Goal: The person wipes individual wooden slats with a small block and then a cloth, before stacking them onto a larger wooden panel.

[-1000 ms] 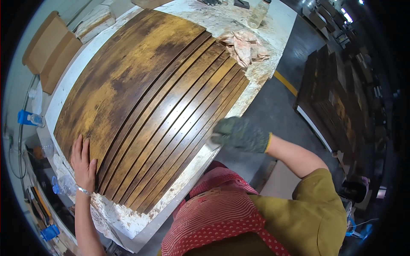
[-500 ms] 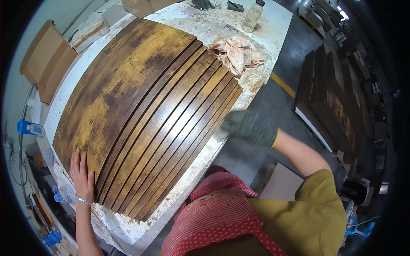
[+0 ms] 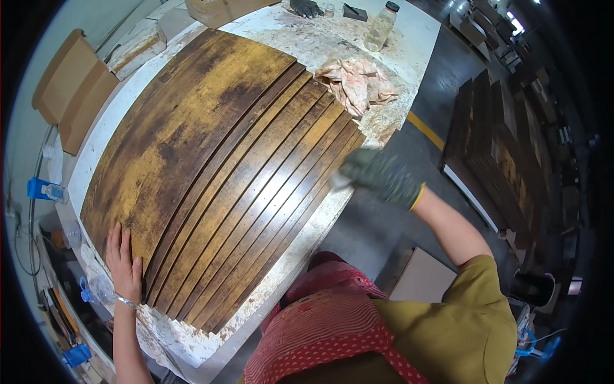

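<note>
A set of dark brown and yellow stained wooden slats [image 3: 268, 192] lies side by side next to a wide stained panel [image 3: 185, 134] on a white, paint-crusted workbench [image 3: 307, 38]. My left hand [image 3: 125, 262], bare with a bracelet at the wrist, rests flat on the near left end of the panel, fingers apart. My right hand [image 3: 384, 176] wears a dark green glove and is blurred at the far right end of the outermost slat, by the bench edge. A small pale bit shows at its fingertips; what it is stays unclear.
A crumpled pinkish rag [image 3: 355, 80], a plastic bottle [image 3: 380, 25], a dark glove [image 3: 306, 8] and a cardboard box [image 3: 217, 9] sit at the bench's far end. Cardboard sheets [image 3: 70, 89] lean at left. Stacks of dark stained boards [image 3: 505, 147] stand on the floor at right.
My gloved right hand has slid along the outer edge of the slats, from the middle of the bench edge toward the far right end. My left hand stays put.
</note>
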{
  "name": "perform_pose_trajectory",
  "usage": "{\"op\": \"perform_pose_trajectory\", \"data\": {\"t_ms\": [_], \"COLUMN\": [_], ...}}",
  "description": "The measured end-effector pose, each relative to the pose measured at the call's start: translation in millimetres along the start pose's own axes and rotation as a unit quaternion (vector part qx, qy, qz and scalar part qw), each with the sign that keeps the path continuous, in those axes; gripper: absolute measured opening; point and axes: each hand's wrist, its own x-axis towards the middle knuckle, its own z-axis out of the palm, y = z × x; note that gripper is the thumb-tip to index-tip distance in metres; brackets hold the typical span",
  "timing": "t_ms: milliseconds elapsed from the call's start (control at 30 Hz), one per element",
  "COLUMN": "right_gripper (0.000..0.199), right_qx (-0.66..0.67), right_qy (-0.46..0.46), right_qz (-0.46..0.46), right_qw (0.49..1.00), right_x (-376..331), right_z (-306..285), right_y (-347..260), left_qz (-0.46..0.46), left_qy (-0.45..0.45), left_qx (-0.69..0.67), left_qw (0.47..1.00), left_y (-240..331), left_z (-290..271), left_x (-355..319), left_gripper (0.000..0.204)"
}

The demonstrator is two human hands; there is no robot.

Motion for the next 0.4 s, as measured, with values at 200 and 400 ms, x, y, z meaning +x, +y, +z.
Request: {"op": "perform_pose_trajectory", "data": {"t_ms": [200,400], "right_gripper": [0.039,0.043], "right_qx": [-0.029,-0.112], "right_qy": [0.013,0.001], "right_qz": [0.024,0.083], "right_qw": [0.999,0.990], "right_x": [5.5,-25.0], "right_z": [5.2,-17.2], "right_y": [15.8,50.4], "left_qz": [-0.008,-0.010], "left_qy": [0.005,-0.005], "left_qx": [0.003,-0.010], "left_qw": [1.000,1.000], "left_y": [-4.9,-1.4], "left_z": [3.0,0.0], "left_x": [-4.2,-0.7], "left_gripper": [0.061,0.062]}}
